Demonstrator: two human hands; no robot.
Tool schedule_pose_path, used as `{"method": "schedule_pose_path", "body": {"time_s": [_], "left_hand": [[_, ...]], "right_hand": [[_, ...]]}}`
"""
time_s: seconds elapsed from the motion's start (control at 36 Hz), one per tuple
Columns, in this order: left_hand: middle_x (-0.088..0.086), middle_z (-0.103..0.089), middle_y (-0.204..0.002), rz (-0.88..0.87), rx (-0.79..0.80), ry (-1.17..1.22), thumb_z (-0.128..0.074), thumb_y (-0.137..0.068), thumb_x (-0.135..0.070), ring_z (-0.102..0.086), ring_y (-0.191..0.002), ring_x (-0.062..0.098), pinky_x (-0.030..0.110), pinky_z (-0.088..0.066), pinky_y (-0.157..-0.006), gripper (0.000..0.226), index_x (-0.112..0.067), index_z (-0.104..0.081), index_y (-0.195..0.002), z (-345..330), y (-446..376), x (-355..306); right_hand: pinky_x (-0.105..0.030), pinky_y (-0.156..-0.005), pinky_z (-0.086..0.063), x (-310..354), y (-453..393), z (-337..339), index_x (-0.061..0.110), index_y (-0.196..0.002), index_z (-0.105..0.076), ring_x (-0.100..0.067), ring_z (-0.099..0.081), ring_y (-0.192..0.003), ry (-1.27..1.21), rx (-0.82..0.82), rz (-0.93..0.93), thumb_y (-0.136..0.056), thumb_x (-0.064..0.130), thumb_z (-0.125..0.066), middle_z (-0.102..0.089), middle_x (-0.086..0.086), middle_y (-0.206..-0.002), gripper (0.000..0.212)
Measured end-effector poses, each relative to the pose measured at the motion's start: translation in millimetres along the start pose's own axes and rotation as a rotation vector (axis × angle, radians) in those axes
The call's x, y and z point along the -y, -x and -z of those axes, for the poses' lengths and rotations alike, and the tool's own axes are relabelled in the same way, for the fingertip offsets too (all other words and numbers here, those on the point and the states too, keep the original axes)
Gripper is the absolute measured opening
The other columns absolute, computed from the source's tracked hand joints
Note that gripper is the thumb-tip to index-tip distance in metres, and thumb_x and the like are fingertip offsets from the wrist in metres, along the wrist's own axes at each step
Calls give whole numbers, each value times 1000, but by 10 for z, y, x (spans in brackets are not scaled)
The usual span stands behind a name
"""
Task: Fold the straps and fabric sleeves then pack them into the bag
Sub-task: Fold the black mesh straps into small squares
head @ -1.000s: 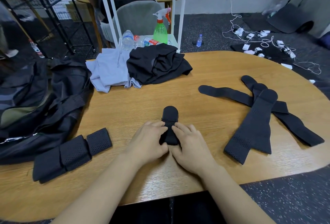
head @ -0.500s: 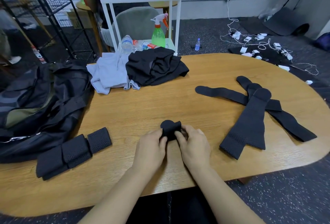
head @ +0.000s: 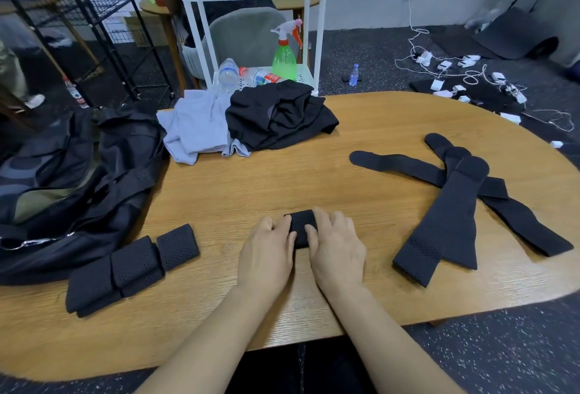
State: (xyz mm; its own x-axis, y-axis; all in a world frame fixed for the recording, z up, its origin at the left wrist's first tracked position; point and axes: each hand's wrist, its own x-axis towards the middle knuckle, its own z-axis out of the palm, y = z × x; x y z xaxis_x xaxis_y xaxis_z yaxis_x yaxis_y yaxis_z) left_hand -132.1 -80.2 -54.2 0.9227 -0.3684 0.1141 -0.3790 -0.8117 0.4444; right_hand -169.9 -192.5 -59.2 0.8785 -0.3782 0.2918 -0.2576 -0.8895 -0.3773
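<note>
Head view: I see the folded strap (head: 302,226) lying on the tabletop (head: 251,186) between my left hand (head: 266,255) and right hand (head: 337,252), whose fingers (head: 323,221) press it, loosely bent. I advise firm, even pressure so the fold holds. Left, the bag (head: 72,192) gapes open, contents unclear; three folded pieces (head: 131,268) lie beside it.

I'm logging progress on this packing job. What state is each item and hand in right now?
strap under the hands: folded compact, on the table
left hand: pressing the strap
right hand: pressing the strap
folded straps: stacked beside the bag
unfolded straps: flat, crossed over each other
bag: open
black garment: crumpled
grey garment: crumpled
</note>
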Motion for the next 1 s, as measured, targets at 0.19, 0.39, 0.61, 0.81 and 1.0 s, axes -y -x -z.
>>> {"method": "schedule_pose_path", "body": {"time_s": [0.19,0.39,0.61,0.81,1.0], "left_hand": [[2,-44,-139,-47,92,-102,-37,-103,-30,-36,-128,22,36,-33,-104,40,-18,-49,-140,0,-10,1],[1,-30,-152,-69,206,-165,-37,-102,-36,-23,-137,21,38,-25,-109,50,-20,-34,-149,107,-17,-2],[5,-37,-149,-56,76,92,-48,-98,-26,-32,-133,23,32,-27,-113,46,-22,-45,-144,49,205,140],[9,-52,-140,15,-132,196,-33,-93,-40,-46,-116,16,17,-30,-101,52,-18,-61,-130,212,549,480],[18,-58,-131,72,-318,18,-61,-92,-21,-57,-106,29,40,-45,-95,34,-13,-66,-125,749,612,976]], "right_hand": [[-38,-71,-46,-126,31,-40,19,-116,-66,-27,-58,-99,-9,98,136,-95,33,-39,-65,-4,-115,37],[-37,-112,-14,-164,4,125,23,-152,-29,-18,-10,-149,-24,408,161,-95,43,-17,-20,-2,-161,62],[-29,-117,-4,-22,120,51,26,-145,-42,-13,-16,-148,-227,351,134,-97,17,-53,-28,-2,-157,50],[-30,-116,-20,386,236,-86,25,-136,-54,-8,-30,-138,-524,334,168,-91,4,-63,-38,7,-146,50],[-28,-119,-15,1131,68,-192,26,-141,-48,-5,-23,-141,-570,396,362,-96,11,-57,-32,8,-151,49]]}}
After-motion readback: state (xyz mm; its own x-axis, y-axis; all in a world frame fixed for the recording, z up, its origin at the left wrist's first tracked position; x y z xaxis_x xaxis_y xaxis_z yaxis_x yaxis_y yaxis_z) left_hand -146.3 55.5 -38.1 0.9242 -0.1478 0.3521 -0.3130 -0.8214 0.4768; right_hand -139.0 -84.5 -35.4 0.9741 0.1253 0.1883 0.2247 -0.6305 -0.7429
